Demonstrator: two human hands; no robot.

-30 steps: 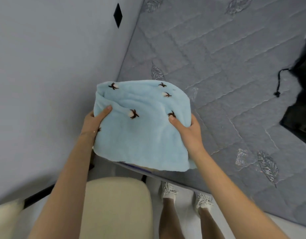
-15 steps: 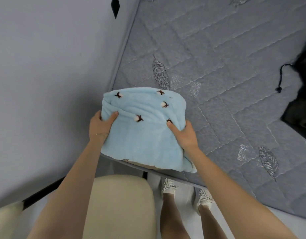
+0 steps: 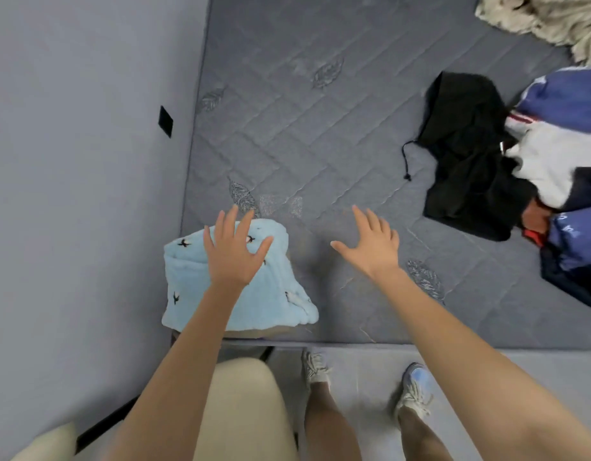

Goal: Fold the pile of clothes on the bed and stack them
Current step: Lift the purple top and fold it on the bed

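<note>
Folded blue fleece (image 3: 274, 289) at the near-left corner of the bed (image 3: 320, 144), just beside the wall (image 3: 87, 161) and well apart from the unfolded pile (image 3: 550, 161) at right; this placement likely starts the stack while leaving the middle free for folding. Its long axis runs roughly along the bed's near edge, with the narrower folded end pointing away from the person. Left hand (image 3: 234, 252), fingers straight and spread, lies over the fleece (contact uncertain); right hand (image 3: 370, 249), fingers likewise apart, is over bare bed, holding nothing.
</note>
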